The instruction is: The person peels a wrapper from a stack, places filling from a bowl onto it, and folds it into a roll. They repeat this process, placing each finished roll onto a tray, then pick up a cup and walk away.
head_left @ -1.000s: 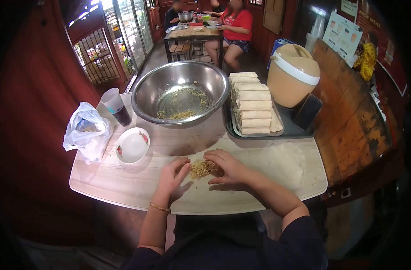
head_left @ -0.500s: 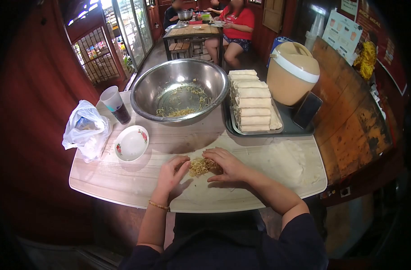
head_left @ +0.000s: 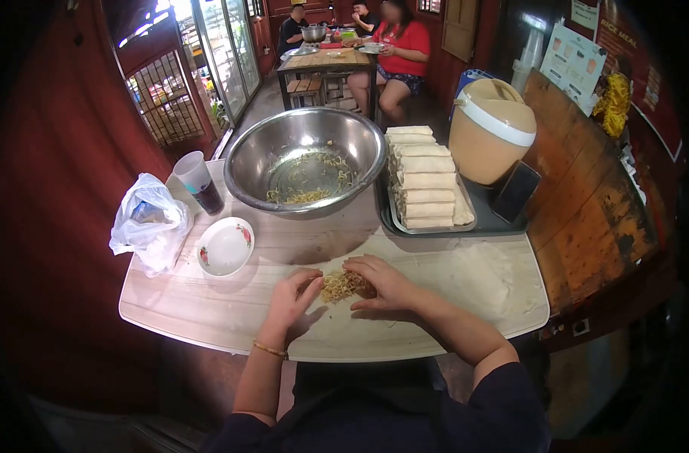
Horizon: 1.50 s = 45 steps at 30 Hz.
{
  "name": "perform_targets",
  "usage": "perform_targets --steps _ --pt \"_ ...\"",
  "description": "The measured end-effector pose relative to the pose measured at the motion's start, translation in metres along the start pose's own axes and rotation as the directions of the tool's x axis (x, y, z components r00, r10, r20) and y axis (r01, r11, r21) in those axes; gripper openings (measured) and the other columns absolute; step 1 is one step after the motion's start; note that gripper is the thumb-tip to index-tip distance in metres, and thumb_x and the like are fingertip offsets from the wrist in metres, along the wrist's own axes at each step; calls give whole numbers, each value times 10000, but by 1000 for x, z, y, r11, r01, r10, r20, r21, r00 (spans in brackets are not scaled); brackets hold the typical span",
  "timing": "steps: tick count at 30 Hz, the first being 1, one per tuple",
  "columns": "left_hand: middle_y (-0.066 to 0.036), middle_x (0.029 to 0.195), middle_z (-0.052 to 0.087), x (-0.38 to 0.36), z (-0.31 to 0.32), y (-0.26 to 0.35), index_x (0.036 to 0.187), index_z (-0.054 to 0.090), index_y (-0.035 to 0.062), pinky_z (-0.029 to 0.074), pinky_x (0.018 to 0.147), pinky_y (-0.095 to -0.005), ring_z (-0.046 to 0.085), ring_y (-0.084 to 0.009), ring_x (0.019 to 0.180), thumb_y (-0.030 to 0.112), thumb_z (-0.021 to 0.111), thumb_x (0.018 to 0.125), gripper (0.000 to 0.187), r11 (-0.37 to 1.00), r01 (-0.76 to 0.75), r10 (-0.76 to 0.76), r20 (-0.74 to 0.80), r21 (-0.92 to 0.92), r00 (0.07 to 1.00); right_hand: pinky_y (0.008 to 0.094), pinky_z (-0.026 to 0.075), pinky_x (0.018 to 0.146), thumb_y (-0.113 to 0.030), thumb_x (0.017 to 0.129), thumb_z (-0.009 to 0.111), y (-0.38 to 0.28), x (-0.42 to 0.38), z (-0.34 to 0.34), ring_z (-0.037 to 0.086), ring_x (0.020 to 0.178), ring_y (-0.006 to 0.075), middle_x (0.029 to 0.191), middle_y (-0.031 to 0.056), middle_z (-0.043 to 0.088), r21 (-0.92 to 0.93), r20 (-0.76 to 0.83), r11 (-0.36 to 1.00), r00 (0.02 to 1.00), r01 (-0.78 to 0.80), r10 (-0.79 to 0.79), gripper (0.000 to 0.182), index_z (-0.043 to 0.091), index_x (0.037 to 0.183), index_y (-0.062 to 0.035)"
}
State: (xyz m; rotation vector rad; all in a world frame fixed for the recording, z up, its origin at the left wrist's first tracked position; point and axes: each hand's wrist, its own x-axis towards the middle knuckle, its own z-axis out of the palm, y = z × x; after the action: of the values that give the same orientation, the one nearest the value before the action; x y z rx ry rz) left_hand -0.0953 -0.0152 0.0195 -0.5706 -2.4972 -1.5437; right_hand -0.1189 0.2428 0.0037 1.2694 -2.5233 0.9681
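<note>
A small heap of noodle filling (head_left: 340, 287) lies near the table's front edge, on what looks like a thin pale wrapper that is hard to tell from the tabletop. At its left end is my left hand (head_left: 294, 296), thumb and fingers apart, fingertips touching the heap's edge. My right hand (head_left: 382, 284) curves around the right end, fingers spread from the thumb, covering part of the filling. Beyond them stands a large steel bowl (head_left: 305, 162) with noodle scraps inside. Rolled wrappers (head_left: 426, 181) are stacked on a metal tray to the right.
A floral bowl (head_left: 225, 247), a plastic bag (head_left: 152, 226) and a cup of dark drink (head_left: 200, 183) stand at left. Pale wrappers (head_left: 480, 281) lie at right. A dark tray (head_left: 503, 223) bears a phone (head_left: 517, 192) and beige jug (head_left: 491, 132). People sit at a far table (head_left: 328, 62).
The view has shifted slightly, so the table items appear a little lower. Both hands stay around the filling with nearly the same pose.
</note>
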Motion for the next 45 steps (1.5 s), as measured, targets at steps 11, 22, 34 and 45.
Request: perform_targets --steps 11,22,34,45 --pt "-159 942 678 -6 3 4 1070 657 5 531 757 -340 655 -276 816 145 705 878 242 994 109 -109 63 1 992 478 352 1084 -381 740 811 -3 0 0 469 1239 399 1335 205 513 13 -38 999 998 46 -46 795 464 1351 -9" --pt "-139 950 695 0 2 -7 1065 677 -25 529 731 -313 685 -199 822 175 649 939 239 996 72 -71 19 -53 997 482 339 1096 -383 739 810 -5 0 -3 467 1243 403 1336 212 506 -7 -13 999 999 45 -45 806 456 1363 -18" --pt "-140 906 693 2 1 -8 1046 687 -18 533 685 -286 699 -183 796 154 666 929 208 1000 -20 20 -21 -1 1000 490 325 1122 -381 746 815 -12 0 -7 436 1298 409 1385 216 482 19 26 999 999 -28 28 818 453 1390 -30" --pt "-148 952 702 2 -3 1 1060 680 -14 543 692 -290 706 -202 786 166 665 926 225 999 -13 15 -36 50 999 502 290 1154 -363 760 805 -13 3 -10 424 1311 401 1392 210 475 53 37 998 999 -25 23 796 448 1386 -27"
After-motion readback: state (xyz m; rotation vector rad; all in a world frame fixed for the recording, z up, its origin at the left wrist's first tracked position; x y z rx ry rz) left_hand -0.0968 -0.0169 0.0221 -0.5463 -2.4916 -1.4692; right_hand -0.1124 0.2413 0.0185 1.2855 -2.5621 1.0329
